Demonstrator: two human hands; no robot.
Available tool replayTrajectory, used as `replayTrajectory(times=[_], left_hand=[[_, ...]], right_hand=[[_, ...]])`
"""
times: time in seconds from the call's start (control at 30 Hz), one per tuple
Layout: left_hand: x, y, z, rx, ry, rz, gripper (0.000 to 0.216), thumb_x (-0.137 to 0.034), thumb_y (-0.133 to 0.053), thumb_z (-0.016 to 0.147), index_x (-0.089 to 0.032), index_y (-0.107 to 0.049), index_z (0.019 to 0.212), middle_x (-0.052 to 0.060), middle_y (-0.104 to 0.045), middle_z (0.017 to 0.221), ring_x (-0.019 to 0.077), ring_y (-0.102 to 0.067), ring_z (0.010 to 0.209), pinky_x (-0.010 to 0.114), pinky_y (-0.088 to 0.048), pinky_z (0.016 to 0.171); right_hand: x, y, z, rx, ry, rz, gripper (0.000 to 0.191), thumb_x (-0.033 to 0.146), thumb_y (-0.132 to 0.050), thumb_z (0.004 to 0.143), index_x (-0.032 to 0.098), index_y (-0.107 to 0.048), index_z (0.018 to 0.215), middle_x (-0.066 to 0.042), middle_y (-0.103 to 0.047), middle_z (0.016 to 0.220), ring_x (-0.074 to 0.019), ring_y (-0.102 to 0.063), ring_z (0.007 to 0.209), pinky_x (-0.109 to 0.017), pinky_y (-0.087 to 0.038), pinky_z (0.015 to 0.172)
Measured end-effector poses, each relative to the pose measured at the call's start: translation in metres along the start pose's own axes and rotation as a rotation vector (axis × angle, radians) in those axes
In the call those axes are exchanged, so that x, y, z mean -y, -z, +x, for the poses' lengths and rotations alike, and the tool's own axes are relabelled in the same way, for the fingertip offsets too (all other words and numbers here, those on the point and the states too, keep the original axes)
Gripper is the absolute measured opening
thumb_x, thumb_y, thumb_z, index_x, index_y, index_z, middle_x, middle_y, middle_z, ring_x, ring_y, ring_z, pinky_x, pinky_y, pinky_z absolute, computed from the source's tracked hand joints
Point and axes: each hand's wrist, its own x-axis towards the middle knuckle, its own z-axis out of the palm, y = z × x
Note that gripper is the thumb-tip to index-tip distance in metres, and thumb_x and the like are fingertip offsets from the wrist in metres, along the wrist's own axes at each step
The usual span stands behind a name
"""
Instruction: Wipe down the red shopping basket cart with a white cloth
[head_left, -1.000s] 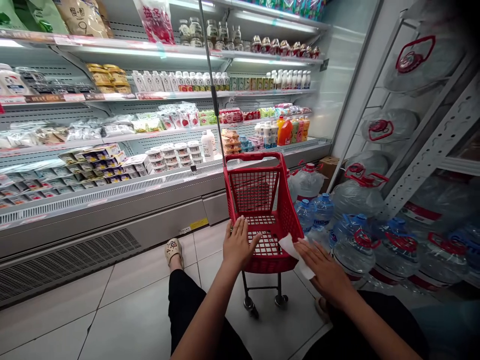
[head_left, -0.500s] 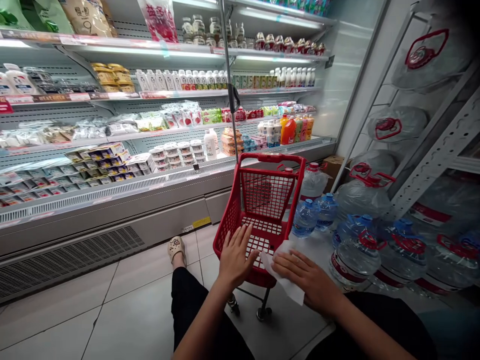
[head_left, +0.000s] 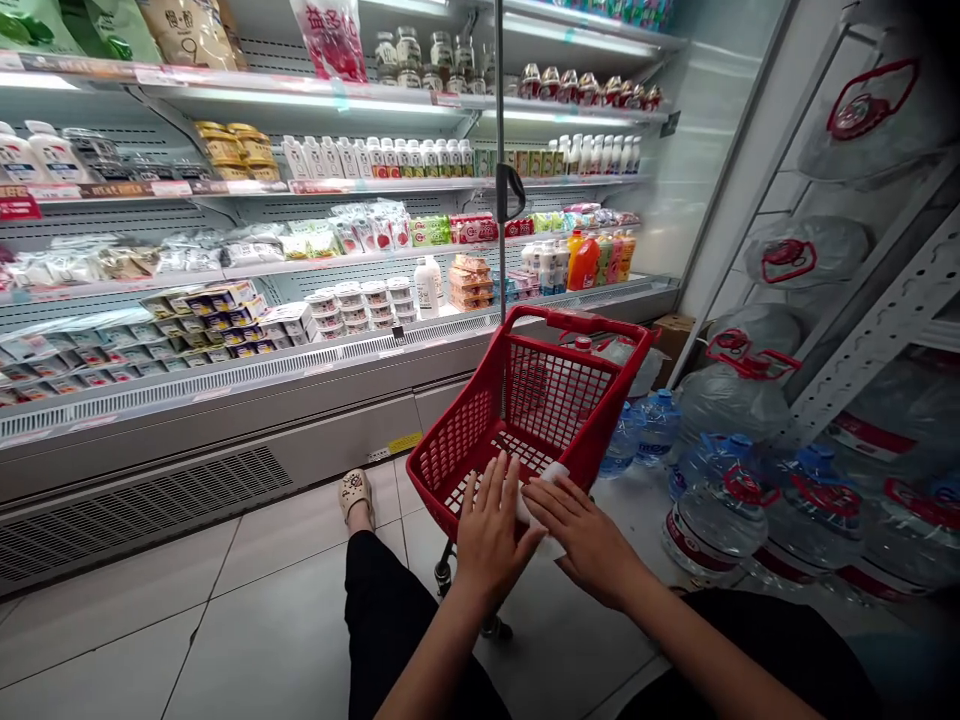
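A small red plastic shopping cart (head_left: 592, 325) with lattice walls stands in front of me, turned slightly. At its near rim is my left hand (head_left: 491, 535), fingers stretched out and lying flat over the edge. My right hand (head_left: 585, 540) is just beside it, fingers extended over a crumpled white wipe (head_left: 553, 472) that shows above and below them. That hand presses the wipe at the cart's near end. The fingertips of both hands come close together. The rim under them is partly hidden.
An open refrigerated display (head_left: 337, 400) with dairy goods and bottles runs along the left and back. Its glass door edge (head_left: 502, 260) rises behind the cart. Large water bottles (head_left: 712, 520) stand on the floor at right, beside a white metal rack (head_left: 862, 330). My left foot wears a beige clog (head_left: 354, 492).
The cart has turned and its near end has shifted left. My right hand has moved left with the wipe, closer to my left hand. The glass door edge appears further right.
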Motion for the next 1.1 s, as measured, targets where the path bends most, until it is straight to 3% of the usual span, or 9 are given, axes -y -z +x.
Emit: replayTrajectory(times=[0.1,0.23,0.43,0.57,0.7,0.77,0.9,1.1], left_hand=[[0.02,0.0,0.001,0.016,0.006,0.023,0.088,-0.071,-0.039,0.101,-0.024,-0.007,0.169,0.01,-0.026,0.172,0.0287,-0.029,0.157,0.049,-0.022,0.128],[0.051,0.005,0.005,0.072,0.09,0.037,0.073,-0.059,-0.033,0.108,-0.027,-0.006,0.169,0.01,-0.03,0.171,0.024,-0.041,0.151,0.044,-0.038,0.119],[0.089,0.013,0.007,0.082,0.157,0.069,0.066,-0.053,-0.033,0.11,-0.029,-0.012,0.168,0.01,-0.031,0.17,0.0246,-0.042,0.151,0.046,-0.042,0.118],[0.072,0.007,0.018,0.008,0.184,0.083,0.062,-0.045,-0.03,0.111,-0.023,-0.017,0.167,0.012,-0.033,0.169,0.0259,-0.045,0.149,0.045,-0.045,0.116],[0.027,-0.014,0.037,-0.038,0.005,0.072,0.062,-0.042,-0.034,0.111,-0.021,-0.02,0.167,0.008,-0.04,0.167,0.0243,-0.041,0.151,0.046,-0.036,0.124],[0.014,-0.023,0.042,-0.025,-0.019,0.079,0.061,-0.043,-0.037,0.11,-0.024,-0.022,0.166,0.007,-0.044,0.164,0.0245,-0.047,0.146,0.045,-0.039,0.121],[0.019,-0.028,0.043,0.016,-0.033,0.118,0.063,-0.042,-0.042,0.109,-0.033,-0.019,0.167,0.003,-0.052,0.158,0.0252,-0.057,0.134,0.045,-0.045,0.114],[0.032,-0.018,0.036,-0.009,-0.084,0.112,0.07,-0.044,-0.046,0.107,-0.037,-0.011,0.168,0.002,-0.053,0.158,0.025,-0.058,0.133,0.042,-0.042,0.116]], right_hand=[[-0.02,0.004,0.003,0.004,-0.02,-0.026,0.087,0.009,-0.049,0.085,0.027,-0.024,0.167,-0.002,-0.047,0.163,-0.0208,-0.039,0.152,-0.049,-0.021,0.13],[-0.059,0.005,0.01,-0.02,-0.095,-0.112,0.072,0.017,-0.043,0.097,0.027,-0.026,0.166,-0.002,-0.049,0.161,-0.0203,-0.042,0.15,-0.049,-0.021,0.13],[-0.104,0.009,0.001,-0.021,-0.216,-0.221,0.073,0.018,-0.04,0.099,0.028,-0.018,0.168,-0.001,-0.042,0.165,-0.0199,-0.038,0.153,-0.051,-0.023,0.129],[-0.093,0.008,0.002,-0.041,-0.236,-0.244,0.081,0.015,-0.042,0.095,0.024,-0.01,0.169,-0.002,-0.038,0.168,-0.0207,-0.031,0.156,-0.048,-0.024,0.13],[-0.066,0.005,0.009,-0.033,-0.204,-0.223,0.084,0.014,-0.043,0.094,0.022,-0.007,0.169,-0.003,-0.036,0.168,-0.0205,-0.03,0.157,-0.045,-0.024,0.129],[-0.062,0.008,0.008,-0.022,-0.18,-0.221,0.085,0.011,-0.042,0.092,0.025,-0.007,0.169,-0.001,-0.036,0.169,-0.0195,-0.03,0.156,-0.046,-0.022,0.13],[-0.082,0.026,-0.015,-0.032,-0.19,-0.27,0.083,0.009,-0.038,0.095,0.029,-0.006,0.169,0.001,-0.038,0.167,-0.0182,-0.032,0.155,-0.048,-0.019,0.13],[-0.132,0.078,-0.075,-0.109,-0.373,-0.388,0.069,0.021,-0.037,0.101,0.029,-0.02,0.167,-0.002,-0.041,0.166,-0.0217,-0.033,0.155,-0.052,-0.016,0.13]])
